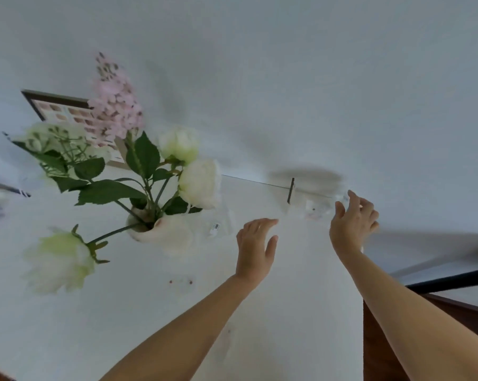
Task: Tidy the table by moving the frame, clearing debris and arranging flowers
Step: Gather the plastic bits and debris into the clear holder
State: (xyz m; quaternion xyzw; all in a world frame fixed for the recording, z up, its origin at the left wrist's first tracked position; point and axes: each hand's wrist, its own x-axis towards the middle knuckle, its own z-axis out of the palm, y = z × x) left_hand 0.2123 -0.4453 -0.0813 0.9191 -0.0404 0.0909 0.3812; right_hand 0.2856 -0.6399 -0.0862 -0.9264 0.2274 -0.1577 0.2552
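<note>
A white vase [163, 229] with white roses [199, 182] and a pink flower spike [114, 105] stands at the table's left middle. Behind the flowers a dark-framed picture [56, 107] leans against the wall. My right hand [351, 224] is at the back right of the white table [122, 312], fingers pinching a clear plastic wrapper [318, 209] that lies against the wall. My left hand [255, 248] hovers flat over the table, fingers apart, holding nothing. Another clear wrapper with a barcode label [215, 228] lies beside the vase.
A small dark bracket [290, 190] stands at the wall near the right hand. Tiny reddish specks [180, 282] lie on the tabletop in front of the vase. A dark wooden floor edge and a black bar [452, 281] lie to the right of the table.
</note>
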